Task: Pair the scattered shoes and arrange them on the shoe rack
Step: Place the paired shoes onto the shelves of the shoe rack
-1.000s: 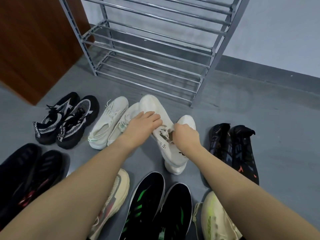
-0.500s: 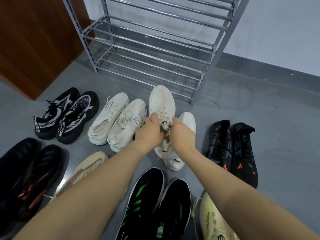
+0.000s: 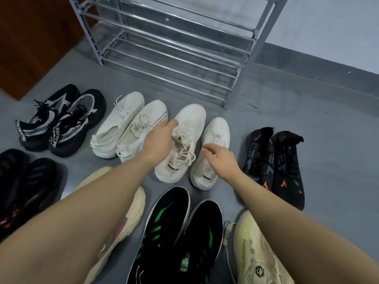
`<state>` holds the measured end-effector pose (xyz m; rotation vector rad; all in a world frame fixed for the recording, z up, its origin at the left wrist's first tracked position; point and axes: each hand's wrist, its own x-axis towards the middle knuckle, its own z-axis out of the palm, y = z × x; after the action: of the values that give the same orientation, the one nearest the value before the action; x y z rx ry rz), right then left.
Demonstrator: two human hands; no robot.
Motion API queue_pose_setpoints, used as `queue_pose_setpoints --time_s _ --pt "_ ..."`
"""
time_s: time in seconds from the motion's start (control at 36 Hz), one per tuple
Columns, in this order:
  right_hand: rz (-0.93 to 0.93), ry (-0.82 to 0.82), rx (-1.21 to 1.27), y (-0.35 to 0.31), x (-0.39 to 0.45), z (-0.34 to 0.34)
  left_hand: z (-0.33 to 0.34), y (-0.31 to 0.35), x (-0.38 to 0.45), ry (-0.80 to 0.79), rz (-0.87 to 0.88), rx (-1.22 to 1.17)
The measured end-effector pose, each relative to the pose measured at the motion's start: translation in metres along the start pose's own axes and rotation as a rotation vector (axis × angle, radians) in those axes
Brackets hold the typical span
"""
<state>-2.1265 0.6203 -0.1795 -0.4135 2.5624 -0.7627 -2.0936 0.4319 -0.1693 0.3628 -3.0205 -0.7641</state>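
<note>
Two matching white lace-up sneakers stand side by side on the grey floor, toes toward the metal shoe rack [image 3: 238,74]. My left hand [image 3: 161,138] rests with straight fingers against the side of the left white sneaker [image 3: 190,119]. Just above the laces of the right white sneaker [image 3: 218,130], my right hand [image 3: 222,158] hovers with loosely curled fingers and holds nothing. The rack's visible shelves hold no shoes.
Other pairs lie around: black-and-white mesh sneakers [image 3: 61,121], white sneakers with green tabs [image 3: 125,124], black shoes with orange marks [image 3: 276,160], black-and-green shoes [image 3: 176,232], black-and-red shoes [image 3: 22,181]. Two cream shoes [image 3: 258,255] lie apart under my arms. A brown cabinet [image 3: 30,37] stands left.
The left white sneaker has been set down upright beside its partner. Both hands have let go of the laces and drawn slightly apart.
</note>
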Motion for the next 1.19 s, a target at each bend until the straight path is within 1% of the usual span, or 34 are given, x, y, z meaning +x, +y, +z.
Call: queue_pose_setpoints --time_s 0.08,0.14,0.25,0.36,0.44,0.5,0.58,0.67,0.78,0.86,0.97,1.06,1.11,1.19 --pt "-0.026 -0.083 -0.258 0.014 -0.001 0.012 0.001 -0.003 0.003 -0.021 -0.033 -0.003" --pt "-0.073 -0.085 -0.391 0.020 -0.005 0.022 0.004 -0.001 0.004 -0.042 -0.063 -0.013" --pt "-0.063 0.019 -0.476 0.022 -0.009 0.038 0.021 0.005 0.004 -0.079 -0.081 -0.036" --pt "-0.044 0.001 -0.550 0.020 -0.001 0.040 0.030 0.009 0.005 -0.076 -0.087 -0.029" --pt "0.058 -0.016 -0.513 0.024 -0.001 0.039 0.035 0.007 0.005 -0.067 -0.123 -0.028" --pt "0.081 -0.036 -0.437 0.027 -0.003 0.040 0.038 0.005 0.005 -0.063 -0.135 -0.025" --pt "0.032 -0.020 -0.367 0.028 -0.005 0.039 0.042 -0.001 0.006 -0.063 -0.147 -0.063" --pt "-0.043 0.028 -0.376 0.027 -0.008 0.038 0.044 -0.003 0.007 -0.057 -0.149 -0.068" --pt "-0.084 0.061 -0.362 0.028 -0.007 0.030 0.048 0.001 0.010 -0.049 -0.155 -0.078" --pt "-0.094 0.043 -0.352 0.030 -0.006 0.023 0.053 0.005 0.013 -0.076 -0.148 -0.120" --pt "-0.056 0.024 -0.289 0.033 -0.008 0.023 0.057 0.005 0.012 -0.097 -0.157 -0.142" --pt "-0.048 -0.020 -0.292 0.033 -0.009 0.028 0.058 0.003 0.013 -0.122 -0.165 -0.166" --pt "-0.039 -0.051 -0.305 0.032 -0.009 0.031 0.059 0.005 0.013 -0.149 -0.162 -0.157" --pt "-0.031 -0.070 -0.317 0.031 -0.008 0.030 0.060 0.012 0.012 -0.178 -0.169 -0.080"
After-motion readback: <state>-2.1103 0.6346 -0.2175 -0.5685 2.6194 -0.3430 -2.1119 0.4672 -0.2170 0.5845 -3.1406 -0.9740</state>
